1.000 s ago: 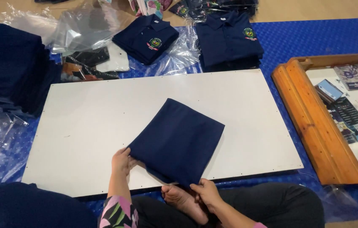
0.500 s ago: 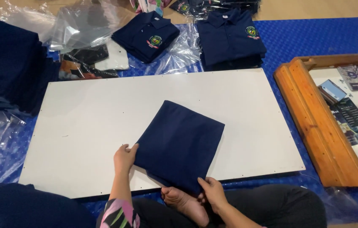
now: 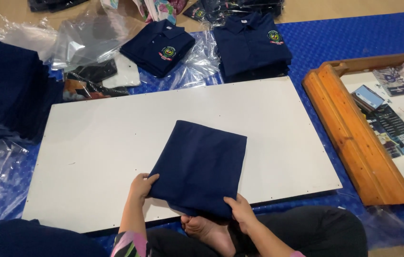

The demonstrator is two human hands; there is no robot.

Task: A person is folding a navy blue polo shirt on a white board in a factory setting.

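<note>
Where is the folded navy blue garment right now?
In the head view, the folded navy blue garment lies at the near middle of the white rectangular board, its near corners held by the left hand and right hand.

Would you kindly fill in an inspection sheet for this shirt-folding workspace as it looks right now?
Surface: white board on blue mat.
Job's things: folded navy garment, near edge over the board's front.
Clutter: two folded polo shirts, clear plastic bags, dark fabric stack.
Grippers: left hand and right hand grip the garment's near corners.
Cables: nothing seen.
Surroundings: wooden frame; person's bare foot.
</note>
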